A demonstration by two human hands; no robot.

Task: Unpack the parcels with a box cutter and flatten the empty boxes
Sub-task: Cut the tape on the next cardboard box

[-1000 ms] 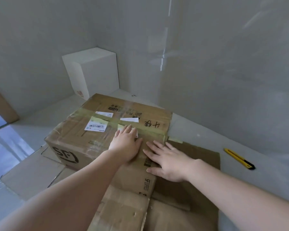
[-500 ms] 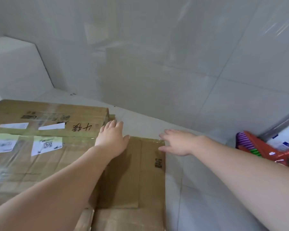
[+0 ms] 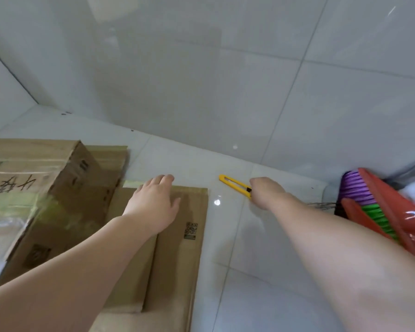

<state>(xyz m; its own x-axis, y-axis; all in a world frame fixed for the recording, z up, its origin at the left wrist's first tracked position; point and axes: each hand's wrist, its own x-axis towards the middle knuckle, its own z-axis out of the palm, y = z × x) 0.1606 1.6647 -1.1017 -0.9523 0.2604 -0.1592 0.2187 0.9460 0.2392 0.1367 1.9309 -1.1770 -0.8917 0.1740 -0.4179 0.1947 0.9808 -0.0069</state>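
Observation:
A yellow box cutter [image 3: 234,184] lies on the white tiled floor near the wall. My right hand [image 3: 266,191] is at its black near end, fingers curled over that end. A taped brown parcel [image 3: 36,185] with handwritten marks sits at the left. Flattened cardboard [image 3: 177,248] lies on the floor in front of me. My left hand [image 3: 153,204] rests flat on that cardboard, fingers straight, just right of the parcel.
A red bag [image 3: 393,212] with purple and green items stands at the right, close to my right forearm. The tiled wall [image 3: 225,80] rises just behind the cutter. Bare floor tiles [image 3: 249,259] lie between the cardboard and the bag.
My view has swung right. My right hand left the parcel, reached across the floor and closed on the cutter's end. My left hand slid off the parcel onto the flat cardboard.

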